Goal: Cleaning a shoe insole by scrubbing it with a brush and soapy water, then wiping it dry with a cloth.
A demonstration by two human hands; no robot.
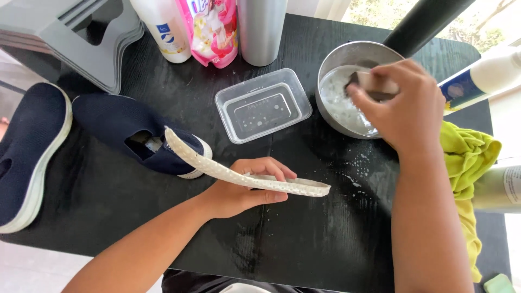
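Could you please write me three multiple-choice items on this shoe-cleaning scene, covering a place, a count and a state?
1. Where is the right hand?
A. over the round metal bowl
B. on the grey stool
C. inside a shoe

2. How many dark blue slip-on shoes show?
A. one
B. two
C. four

3. The white perforated insole is:
A. inside a shoe
B. held by the left hand
C. soaking in water

Answers: 1 A, the hand dips a brush into the bowl; 2 B, two lie at the left; 3 B, fingers wrap it.
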